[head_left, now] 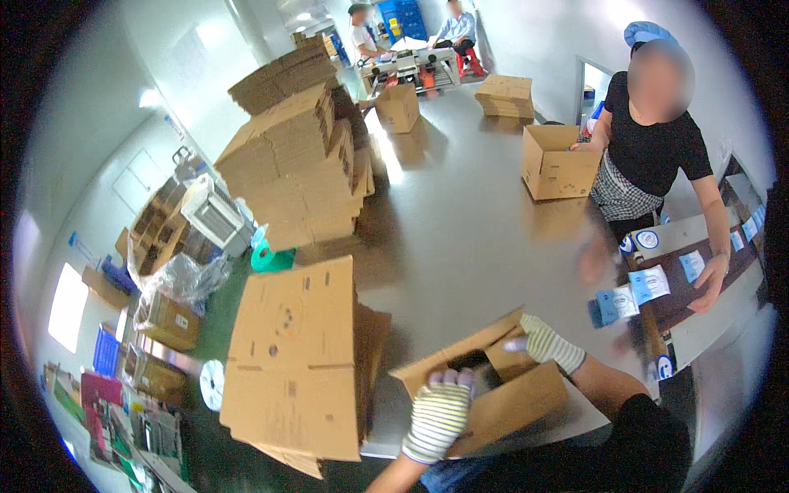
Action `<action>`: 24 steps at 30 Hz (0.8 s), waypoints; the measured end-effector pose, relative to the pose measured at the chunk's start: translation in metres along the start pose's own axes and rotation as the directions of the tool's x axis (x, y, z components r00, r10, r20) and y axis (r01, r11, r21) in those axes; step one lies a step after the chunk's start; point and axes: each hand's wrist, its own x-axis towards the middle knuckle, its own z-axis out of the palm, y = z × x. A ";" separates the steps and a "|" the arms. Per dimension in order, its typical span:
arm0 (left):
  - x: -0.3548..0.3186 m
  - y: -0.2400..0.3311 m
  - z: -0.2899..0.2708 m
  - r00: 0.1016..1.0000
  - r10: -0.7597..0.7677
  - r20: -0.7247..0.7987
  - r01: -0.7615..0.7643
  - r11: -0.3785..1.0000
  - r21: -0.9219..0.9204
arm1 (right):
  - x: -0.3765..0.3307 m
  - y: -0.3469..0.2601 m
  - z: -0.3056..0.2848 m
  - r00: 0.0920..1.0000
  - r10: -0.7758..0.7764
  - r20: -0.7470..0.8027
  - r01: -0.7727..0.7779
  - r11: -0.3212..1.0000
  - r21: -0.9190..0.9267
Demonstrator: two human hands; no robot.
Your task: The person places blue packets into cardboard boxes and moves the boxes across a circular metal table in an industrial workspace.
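An open brown cardboard box (516, 411) stands at the near edge of the metal table in front of me, its top flaps raised and its inside dark. My left hand (436, 417), in a white glove with dark stripes, is closed over the box's near left side, fingertips curled into the opening. At the far right corner, my right hand (552, 345), in a matching glove, grips the box wall with the thumb on the inner side. The fingers behind that wall are partly hidden.
Stacked flat cartons (288, 353) stand at my left, with a taller stack (288, 164) beyond. Across the metal table (460, 222), a co-worker holds another open box (561, 168) and reaches toward blue-and-white packets (649, 283) on a conveyor (699, 259). More people sit at the far end.
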 end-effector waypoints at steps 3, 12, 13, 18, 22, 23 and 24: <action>-0.003 0.007 0.000 0.997 -0.002 -0.075 0.008 0.996 0.084 | 0.010 0.032 0.005 0.999 0.012 -0.048 -0.010 0.999 0.037; -0.032 0.005 -0.010 0.977 0.050 -0.208 -0.059 0.998 -0.036 | -0.002 -0.009 0.018 0.998 0.063 -0.007 -0.049 0.837 0.545; -0.025 0.003 0.002 0.980 0.044 -0.196 -0.072 0.988 -0.139 | 0.012 0.030 0.008 0.999 -0.040 -0.007 0.038 0.871 0.489; -0.026 0.018 0.012 0.999 -0.034 -0.012 0.029 0.961 -0.276 | -0.011 -0.017 0.013 0.959 -0.267 0.098 0.093 0.618 0.781; -0.049 0.034 0.006 1.000 0.020 0.004 -0.019 0.968 -0.251 | 0.016 0.032 0.002 0.967 -0.238 0.090 0.210 0.945 0.249; -0.030 0.040 0.009 0.992 0.112 -0.060 -0.123 0.963 -0.240 | 0.040 0.094 -0.043 0.970 -0.242 -0.009 0.238 0.961 -0.143; -0.038 0.033 0.013 0.997 0.072 0.017 -0.066 0.968 -0.241 | 0.039 0.078 -0.014 0.962 -0.255 0.094 0.237 0.957 0.168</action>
